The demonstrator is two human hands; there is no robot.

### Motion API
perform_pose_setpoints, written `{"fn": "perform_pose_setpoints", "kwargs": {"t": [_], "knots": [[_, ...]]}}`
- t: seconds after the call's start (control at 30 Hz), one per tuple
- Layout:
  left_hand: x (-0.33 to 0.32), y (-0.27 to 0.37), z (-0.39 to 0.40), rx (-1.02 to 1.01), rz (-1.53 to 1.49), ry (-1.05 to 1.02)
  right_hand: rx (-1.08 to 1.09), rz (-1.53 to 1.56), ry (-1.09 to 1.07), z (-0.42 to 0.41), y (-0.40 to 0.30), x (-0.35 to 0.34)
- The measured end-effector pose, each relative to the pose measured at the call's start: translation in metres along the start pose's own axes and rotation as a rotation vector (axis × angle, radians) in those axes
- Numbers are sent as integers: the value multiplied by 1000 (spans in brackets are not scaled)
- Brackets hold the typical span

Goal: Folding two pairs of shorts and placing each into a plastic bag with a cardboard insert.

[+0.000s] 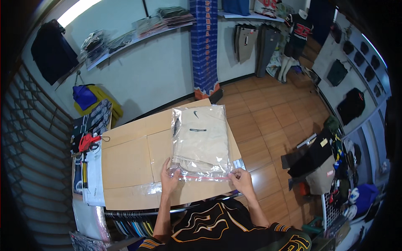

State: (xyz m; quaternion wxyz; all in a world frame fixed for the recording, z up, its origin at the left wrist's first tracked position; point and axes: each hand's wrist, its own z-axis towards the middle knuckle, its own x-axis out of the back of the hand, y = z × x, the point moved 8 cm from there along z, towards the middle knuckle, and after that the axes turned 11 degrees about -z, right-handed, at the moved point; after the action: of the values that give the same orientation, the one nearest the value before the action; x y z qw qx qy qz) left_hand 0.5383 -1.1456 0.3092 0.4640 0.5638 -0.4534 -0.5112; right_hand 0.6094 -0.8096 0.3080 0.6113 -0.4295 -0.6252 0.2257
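A folded beige garment (204, 141) with a dark Nike swoosh lies inside a clear zip-lock plastic bag (201, 175). The bag rests on a flat cardboard sheet (125, 163), its red zip strip towards me. My left hand (170, 176) is at the bag's near left corner, thumb on the plastic by the strip and fingers along the side. At the near right corner, my right hand (240, 180) pinches the bag's edge between thumb and fingers, at the strip's end. The garment's folds show through the plastic, with glare on the film.
Left of the cardboard lie a red tape dispenser (89, 142), a yellow-and-black cutter (84, 174) and white plastic packaging (94, 175). Hanging garments (135, 228) are below the near edge. A blue patterned pillar (204, 47) rises beyond the table. Clothing racks (323, 166) stand to the right.
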Motion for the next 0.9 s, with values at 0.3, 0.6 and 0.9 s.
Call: {"fn": "perform_pose_setpoints", "kwargs": {"t": [0.3,0.6,0.9], "knots": [[56,-27,-14,25,18,28,-74,372,-68,-18,16,-32],[105,-32,-54,135,25,94,-113,228,-18,-54,18,-57],[108,-29,-59,218,-34,12,-168,293,-32,-64,16,-61]]}}
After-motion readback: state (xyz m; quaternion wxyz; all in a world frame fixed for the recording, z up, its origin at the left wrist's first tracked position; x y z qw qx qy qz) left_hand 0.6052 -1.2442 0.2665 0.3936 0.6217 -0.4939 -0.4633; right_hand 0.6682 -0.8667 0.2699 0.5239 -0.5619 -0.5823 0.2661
